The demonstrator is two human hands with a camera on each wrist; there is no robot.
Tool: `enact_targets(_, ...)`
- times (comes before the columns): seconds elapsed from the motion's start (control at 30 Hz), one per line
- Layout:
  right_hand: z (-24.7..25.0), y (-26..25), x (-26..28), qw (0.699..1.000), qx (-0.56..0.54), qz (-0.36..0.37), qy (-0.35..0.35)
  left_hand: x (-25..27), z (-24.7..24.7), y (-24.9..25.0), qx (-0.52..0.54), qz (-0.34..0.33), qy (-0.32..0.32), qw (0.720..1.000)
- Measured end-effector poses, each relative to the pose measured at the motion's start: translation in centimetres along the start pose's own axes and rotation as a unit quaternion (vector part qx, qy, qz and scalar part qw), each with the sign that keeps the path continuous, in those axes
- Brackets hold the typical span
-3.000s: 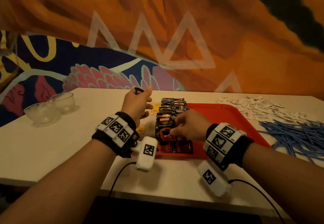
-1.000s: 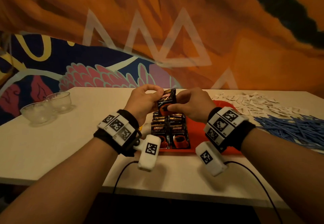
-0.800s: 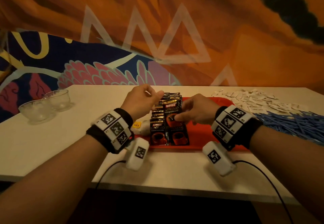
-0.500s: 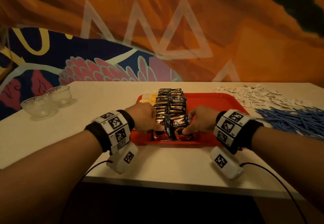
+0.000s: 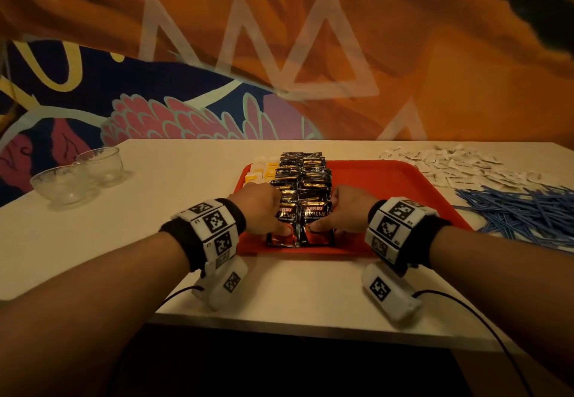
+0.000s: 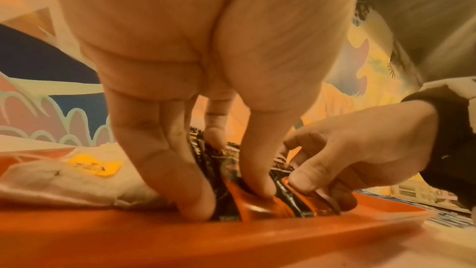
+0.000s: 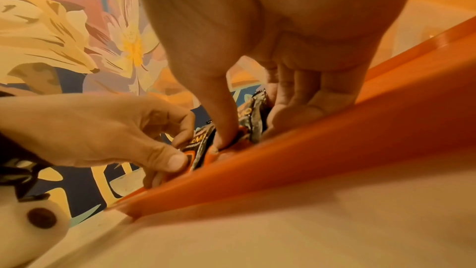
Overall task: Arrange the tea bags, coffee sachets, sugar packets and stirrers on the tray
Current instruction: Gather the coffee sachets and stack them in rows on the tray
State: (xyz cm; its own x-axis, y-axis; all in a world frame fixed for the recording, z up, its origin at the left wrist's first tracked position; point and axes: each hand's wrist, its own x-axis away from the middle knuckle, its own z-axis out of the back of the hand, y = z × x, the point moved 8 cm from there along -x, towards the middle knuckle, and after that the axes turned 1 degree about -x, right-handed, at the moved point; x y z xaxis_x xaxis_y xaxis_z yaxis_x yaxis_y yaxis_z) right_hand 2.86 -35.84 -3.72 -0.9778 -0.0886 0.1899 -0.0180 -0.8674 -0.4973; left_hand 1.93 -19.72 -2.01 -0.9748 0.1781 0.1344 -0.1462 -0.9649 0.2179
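since a second ago both hands have dropped to the red tray [image 5: 403,176]: left hand [image 5: 259,207] and right hand [image 5: 348,210] each pinch a front coffee sachet [image 5: 315,219].

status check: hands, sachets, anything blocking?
Left hand and right hand each pinch a front coffee sachet on the red tray. Sugar packets and stirrers off-tray, right. Nothing blocking.

two glass bowls [image 5: 76,176], one tray [image 5: 388,185], two hands [image 5: 257,207]
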Motion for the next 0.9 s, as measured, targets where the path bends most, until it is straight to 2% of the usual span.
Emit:
enact_targets(0.23,-0.5,0.3,0.1,1.0,0.005,-0.004,-0.016,0.9,-0.4,-0.3,0.004,0.012,-0.021,1.0)
enact_targets(0.33,-0.5,0.2,0.2,0.998,-0.046,0.007,-0.04,1.3,0.5,-0.6,0.061,0.028,-0.011,0.998)
enact_targets(0.53,0.4,0.4,0.3,0.995,-0.076,-0.034,-0.054,1.1,1.9,-1.4,0.172,0.05,0.013,0.984)
enact_targets(0.7,-0.2,0.0,-0.2,0.995,-0.036,-0.03,-0.087,1.0,1.8,-0.9,0.173,0.037,0.001,0.984)
enact_targets(0.9,1.6,0.8,-2.1,0.998,-0.025,-0.039,-0.039,0.8,2.6,-1.6,0.215,0.053,0.012,0.975)
